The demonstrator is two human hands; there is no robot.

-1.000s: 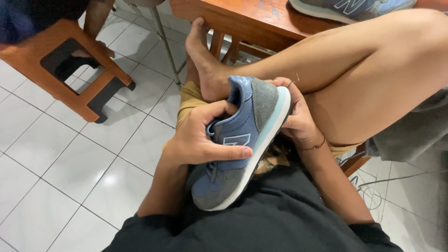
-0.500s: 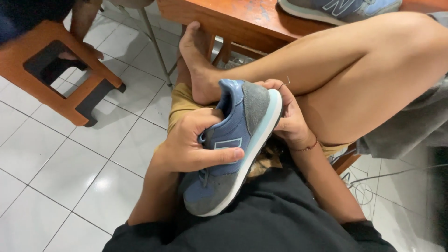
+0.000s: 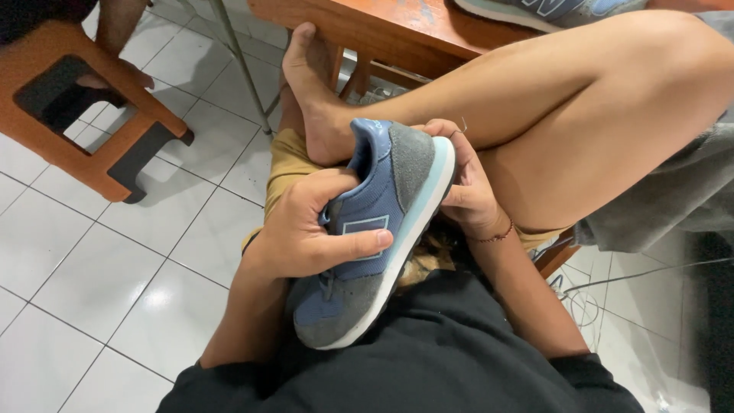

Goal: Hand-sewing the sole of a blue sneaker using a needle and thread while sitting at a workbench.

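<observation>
The left hand [image 3: 306, 229] grips the blue-grey sneaker [image 3: 375, 229] across its side, fingers closed around it; the right hand [image 3: 466, 187] clasps its pale sole at the heel. The sneaker lies on the lap, tilted slightly more upright than before.

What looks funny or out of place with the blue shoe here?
The blue and grey sneaker with the pale sole lies tipped on its side in the person's lap, off the bare foot, gripped by the left hand and right hand. Another sneaker sits on the orange wooden table.
</observation>
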